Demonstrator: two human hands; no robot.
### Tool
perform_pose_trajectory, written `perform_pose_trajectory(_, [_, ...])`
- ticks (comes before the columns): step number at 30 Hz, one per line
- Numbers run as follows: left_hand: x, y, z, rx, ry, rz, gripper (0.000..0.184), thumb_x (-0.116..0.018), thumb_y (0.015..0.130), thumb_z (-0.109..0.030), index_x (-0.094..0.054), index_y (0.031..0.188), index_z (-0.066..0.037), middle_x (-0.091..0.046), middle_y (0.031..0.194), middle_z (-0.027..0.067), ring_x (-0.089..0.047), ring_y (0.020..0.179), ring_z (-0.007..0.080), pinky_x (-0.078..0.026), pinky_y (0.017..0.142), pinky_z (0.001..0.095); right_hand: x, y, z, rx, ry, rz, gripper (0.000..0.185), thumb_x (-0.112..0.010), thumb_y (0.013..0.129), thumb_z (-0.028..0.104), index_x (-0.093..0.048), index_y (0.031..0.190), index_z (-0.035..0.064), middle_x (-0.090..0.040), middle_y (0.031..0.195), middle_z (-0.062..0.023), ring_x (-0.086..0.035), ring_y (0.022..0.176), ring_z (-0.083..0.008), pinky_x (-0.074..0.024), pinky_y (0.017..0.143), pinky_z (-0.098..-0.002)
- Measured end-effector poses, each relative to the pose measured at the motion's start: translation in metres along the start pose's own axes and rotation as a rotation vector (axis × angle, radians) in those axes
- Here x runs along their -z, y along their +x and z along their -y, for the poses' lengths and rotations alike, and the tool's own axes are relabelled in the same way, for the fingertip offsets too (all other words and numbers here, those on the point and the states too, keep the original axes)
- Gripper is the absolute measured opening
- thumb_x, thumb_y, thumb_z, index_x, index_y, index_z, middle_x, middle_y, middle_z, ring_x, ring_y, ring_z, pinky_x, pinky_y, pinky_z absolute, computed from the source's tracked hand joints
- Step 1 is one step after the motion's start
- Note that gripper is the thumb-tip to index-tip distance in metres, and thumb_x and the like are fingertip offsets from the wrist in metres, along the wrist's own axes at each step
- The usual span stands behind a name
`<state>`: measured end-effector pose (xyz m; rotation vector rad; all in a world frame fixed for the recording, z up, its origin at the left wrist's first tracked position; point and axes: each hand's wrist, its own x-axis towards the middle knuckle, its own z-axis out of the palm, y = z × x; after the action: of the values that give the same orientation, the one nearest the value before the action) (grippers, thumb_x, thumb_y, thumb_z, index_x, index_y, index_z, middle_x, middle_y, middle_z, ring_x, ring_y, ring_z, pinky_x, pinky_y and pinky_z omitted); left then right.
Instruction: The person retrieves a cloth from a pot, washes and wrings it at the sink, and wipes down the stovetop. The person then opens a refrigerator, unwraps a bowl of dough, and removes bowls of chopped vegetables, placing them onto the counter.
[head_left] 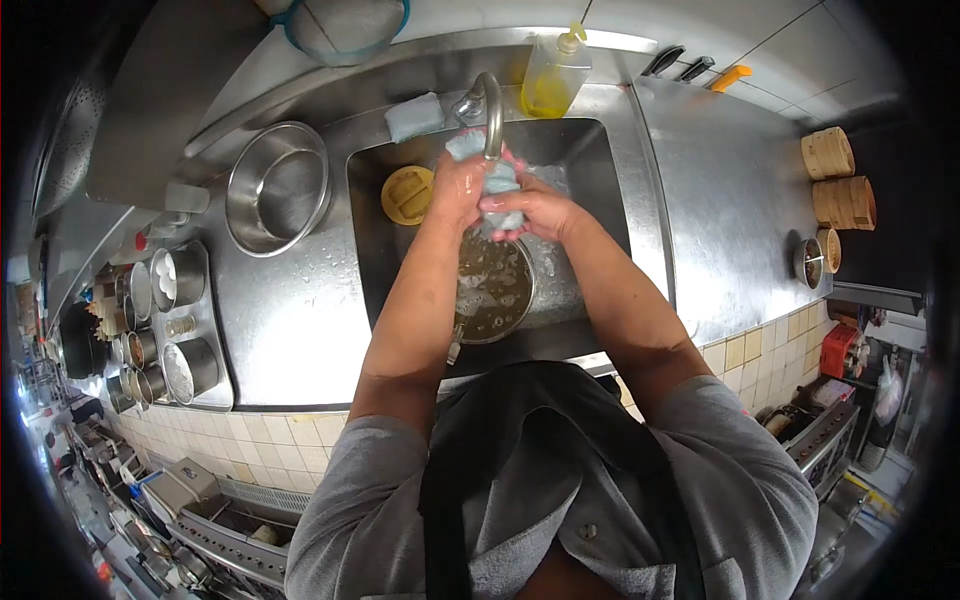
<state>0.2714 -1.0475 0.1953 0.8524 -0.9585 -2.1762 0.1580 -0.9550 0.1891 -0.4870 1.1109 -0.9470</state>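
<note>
Under the curved faucet (493, 115), my left hand (460, 185) and my right hand (535, 207) are both closed on a wet, pale blue-white cloth (502, 190). The hands are close together over the steel sink (385, 270), and the cloth bunches between them. Below them in the sink stands a round pot (495, 290) full of murky, bubbly water. A yellow round object (408, 195) lies at the sink's left side.
A steel bowl (278, 190) stands left of the sink. Behind are a folded cloth (414, 117) and a yellow soap bottle (553, 78). Knives (697, 69) stand at the back right. Bamboo steamers (845, 203) are far right, metal containers (188, 370) far left.
</note>
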Motion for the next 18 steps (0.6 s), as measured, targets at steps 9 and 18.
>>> perform_pose_trajectory(9, [0.012, 0.044, 0.043, -0.018, -0.344, -0.565, 0.012, -0.061, 0.091, -0.010, -0.061, 0.093, 0.001, -0.061, 0.084, 0.0094, -0.059, 0.070, 0.0217, -0.050, 0.059, 0.0371, -0.020, 0.003, -0.031, 1.047, -1.419, -0.688, 0.071, -0.073, 0.070, 0.013, -0.044, 0.134, 0.0046, -0.027, 0.146, -0.0295, -0.034, 0.130, -0.0473, -0.0360, 0.106, -0.0486])
perform_pose_trajectory(18, [-0.006, 0.024, 0.044, -0.331, 0.112, -0.358, 0.012, -0.057, 0.087, 0.001, -0.064, 0.096, 0.001, -0.066, 0.083, 0.0072, -0.062, 0.075, 0.0184, -0.049, 0.066, 0.0319, -0.007, 0.018, -0.010, 0.579, -0.922, -0.787, 0.057, -0.074, 0.068, 0.006, -0.053, 0.121, 0.0068, -0.062, 0.111, -0.0200, -0.062, 0.100, -0.0359, -0.0493, 0.088, -0.0383])
